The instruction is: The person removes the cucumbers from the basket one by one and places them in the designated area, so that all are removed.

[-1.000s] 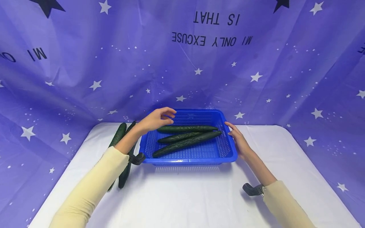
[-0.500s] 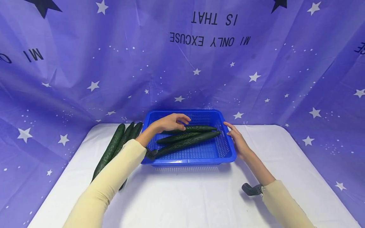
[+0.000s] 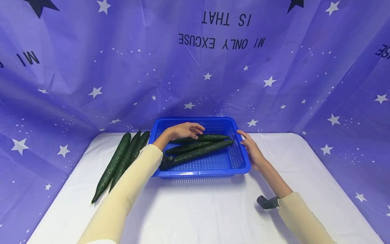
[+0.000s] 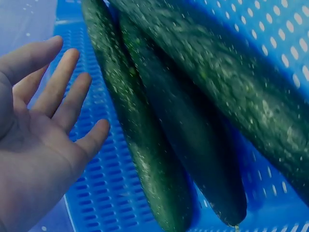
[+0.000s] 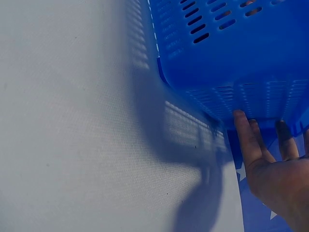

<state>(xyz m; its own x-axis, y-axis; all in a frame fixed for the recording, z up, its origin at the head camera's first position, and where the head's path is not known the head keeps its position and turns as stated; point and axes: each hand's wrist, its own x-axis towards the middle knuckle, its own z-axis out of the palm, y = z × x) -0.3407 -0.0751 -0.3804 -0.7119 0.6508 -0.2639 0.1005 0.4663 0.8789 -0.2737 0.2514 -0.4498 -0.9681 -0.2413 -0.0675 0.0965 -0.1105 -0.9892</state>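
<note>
My left hand (image 3: 186, 130) hovers over the blue plastic basket (image 3: 201, 173), palm inward and fingers spread, holding nothing. Beneath and beside it in the basket lie three dark green cucumbers: a back cucumber (image 3: 213, 137), a middle cucumber (image 3: 186, 147) and a front cucumber (image 3: 201, 155). In the left wrist view the left hand (image 4: 53, 125) is apart from the nearest cucumber (image 4: 137, 130). My right hand (image 3: 253, 150) touches the basket's right side with extended fingers. From the right wrist, the right hand (image 5: 277, 169) shows its fingertips against the perforated wall (image 5: 246, 96).
Left of the basket, three more cucumbers lie side by side on the white table (image 3: 195, 213): an outer cucumber (image 3: 112, 166), a middle cucumber (image 3: 126, 157) and an inner cucumber (image 3: 141, 145), the latter two partly behind my left sleeve. A purple star-patterned curtain (image 3: 170, 61) stands behind.
My left hand has moved right, from the basket's left rim to over the cucumbers inside. The cucumbers on the table show more fully. My right hand stays at the basket's right side.
</note>
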